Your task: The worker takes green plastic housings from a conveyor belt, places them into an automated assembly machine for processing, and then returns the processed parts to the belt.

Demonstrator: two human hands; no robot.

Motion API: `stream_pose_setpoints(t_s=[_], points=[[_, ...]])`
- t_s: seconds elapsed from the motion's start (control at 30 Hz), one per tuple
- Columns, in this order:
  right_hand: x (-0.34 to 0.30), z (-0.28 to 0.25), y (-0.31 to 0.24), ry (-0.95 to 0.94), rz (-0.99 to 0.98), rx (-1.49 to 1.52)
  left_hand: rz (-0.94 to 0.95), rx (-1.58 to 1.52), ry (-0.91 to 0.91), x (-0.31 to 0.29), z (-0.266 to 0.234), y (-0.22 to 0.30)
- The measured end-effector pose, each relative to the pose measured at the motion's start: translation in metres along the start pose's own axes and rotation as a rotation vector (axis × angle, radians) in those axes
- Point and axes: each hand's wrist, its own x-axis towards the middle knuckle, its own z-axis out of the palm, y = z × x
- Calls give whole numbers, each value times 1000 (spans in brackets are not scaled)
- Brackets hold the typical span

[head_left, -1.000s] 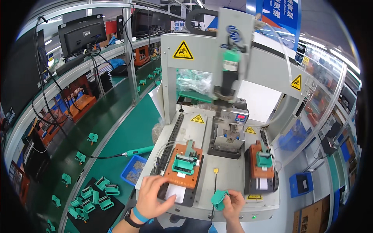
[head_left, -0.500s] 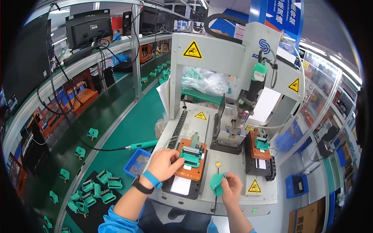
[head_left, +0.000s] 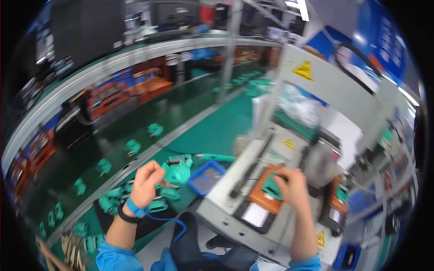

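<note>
My left hand [head_left: 147, 183], with a blue strap and a dark band at the wrist, is closed at the edge of a green plastic part [head_left: 177, 172]. It hangs over a group of similar green parts [head_left: 158, 205] on a black mat, and motion blurs it. Toward the right, my right hand [head_left: 294, 185] has its fingers closed on a green plastic piece [head_left: 272, 186]. That piece is at the orange-brown fixture block [head_left: 260, 195] on the machine's bed; whether it rests fully there is blurred.
A blue bin of small grey pieces [head_left: 207, 179] stands left of the machine, near a green-handled screwdriver [head_left: 217, 157]. The machine's grey frame [head_left: 332, 74] rises behind the fixture. A second fixture [head_left: 337, 198] sits at right. Green parts [head_left: 104, 167] line the left track.
The view has swung left. My left hand has gone from the fixture to above the mat, carrying a green part. My right hand has brought its green piece to the fixture.
</note>
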Motion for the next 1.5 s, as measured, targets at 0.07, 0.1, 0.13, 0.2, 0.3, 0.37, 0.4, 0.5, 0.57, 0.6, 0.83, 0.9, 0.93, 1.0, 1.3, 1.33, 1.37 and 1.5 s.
stream_pose_setpoints(t_s=[0.07,0.1,0.13,0.2,0.3,0.37,0.4,0.5,0.57,0.6,0.83,0.9,0.93,1.0,1.3,1.33,1.37,1.5], points=[[2,-5,-6,-30,-15,-68,11,29,226,-8,-52,-6],[3,-7,-9,-79,-24,-93,13,23,339,-14,-81,-11],[2,-9,-9,-121,-24,-135,17,5,437,-16,-113,-24],[-6,-10,-7,-99,-132,-103,25,158,648,-28,-173,-41],[-19,-23,-7,-311,79,-80,-56,277,981,-56,-267,-72],[-29,-12,-7,-275,172,-37,-127,335,1187,-83,-326,-92],[-30,-8,-9,-254,223,-18,-155,393,1284,-99,-351,-103],[-33,-2,-15,-222,239,-92,-374,533,1567,-141,-409,-133],[-40,4,-13,-84,174,-135,-568,652,1678,-179,-447,-156],[-39,5,-16,-69,76,-116,-640,705,1740,-200,-470,-169],[-67,-15,-21,-18,-146,-58,-216,1204,1467,-160,-428,-199],[-76,-22,-29,-5,-146,-125,-339,1187,1342,-142,-410,-193],[-79,-25,-31,4,-150,-154,-481,1032,1257,-135,-410,-183],[-88,-29,-27,41,-149,-102,-446,743,1105,-109,-387,-157],[-116,-19,-46,103,32,379,303,177,398,-26,-141,-34],[-113,-11,-48,110,-29,430,287,241,315,-34,-102,-3],[-117,-7,-50,57,-42,483,428,328,80,-34,-80,12],[-128,0,-71,-69,-79,694,794,581,-500,-19,9,27]])
